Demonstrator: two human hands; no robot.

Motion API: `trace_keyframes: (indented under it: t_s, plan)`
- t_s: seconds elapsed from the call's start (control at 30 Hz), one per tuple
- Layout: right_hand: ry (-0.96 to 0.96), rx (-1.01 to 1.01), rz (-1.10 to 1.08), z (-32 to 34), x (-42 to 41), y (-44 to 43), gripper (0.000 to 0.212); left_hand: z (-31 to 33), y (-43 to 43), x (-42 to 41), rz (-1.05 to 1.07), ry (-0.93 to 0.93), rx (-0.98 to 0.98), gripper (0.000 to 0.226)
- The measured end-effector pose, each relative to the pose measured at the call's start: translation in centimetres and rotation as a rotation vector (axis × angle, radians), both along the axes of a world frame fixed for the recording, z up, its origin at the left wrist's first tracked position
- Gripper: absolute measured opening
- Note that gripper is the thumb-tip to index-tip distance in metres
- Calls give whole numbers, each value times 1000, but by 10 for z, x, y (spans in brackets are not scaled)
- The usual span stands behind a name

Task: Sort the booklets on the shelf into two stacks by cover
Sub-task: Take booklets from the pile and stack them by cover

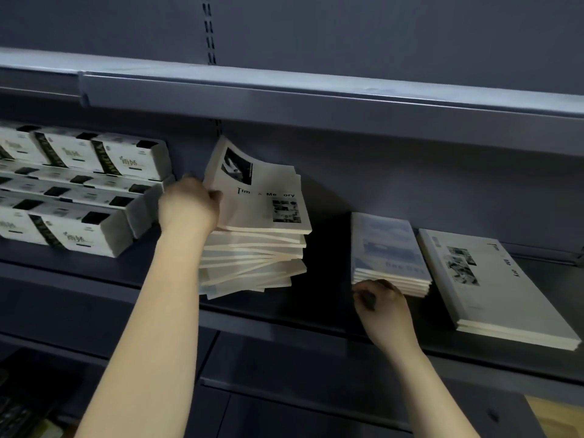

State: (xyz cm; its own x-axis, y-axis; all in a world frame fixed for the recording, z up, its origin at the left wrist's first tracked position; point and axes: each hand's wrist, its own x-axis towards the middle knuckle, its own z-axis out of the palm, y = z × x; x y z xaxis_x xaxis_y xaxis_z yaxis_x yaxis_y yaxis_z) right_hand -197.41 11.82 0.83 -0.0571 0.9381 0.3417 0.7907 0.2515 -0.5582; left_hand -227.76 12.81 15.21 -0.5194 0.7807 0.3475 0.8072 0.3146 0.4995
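Three groups of booklets lie on the dark shelf (316, 308) in our head view. On the unsorted pile (252, 263), the top booklet (262, 197) reads "Tim… Me…ory" in black beside small photographs. Our left hand (188, 205) grips this booklet's left edge, thumb on the cover, tilting it up off the pile. Well to the right, a blue-covered stack (388, 251) bears faint lettering we cannot read. Our right hand (380, 303) is loosely curled, fingertips touching that stack's near edge. Just beside it lies a white stack (486, 279) with the same title. White boxes (79, 191) with unreadable print sit left.
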Motion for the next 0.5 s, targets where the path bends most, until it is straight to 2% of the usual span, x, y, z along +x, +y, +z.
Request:
trace_keyframes:
  t_s: [0.03,0.13,0.23,0.3,0.43,0.5]
  plan:
    - [13,-1,-3,2,3,-1,12,-3,0,4,-58,-78,79,30]
    - [117,-44,4,12,12,-5,13,-10,-7,21,-221,-522,305,21]
    - [266,-96,47,26,20,-7,11,-17,-16,48,-288,-766,444,15]
    - [405,-159,102,38,22,-11,15,-27,-20,73,-322,-894,466,9]
    - [850,-301,118,56,25,-15,30,-55,-30,129,-406,-1111,422,5]
    - [1069,-321,75,63,38,-13,30,-68,-35,155,-457,-1194,380,5]
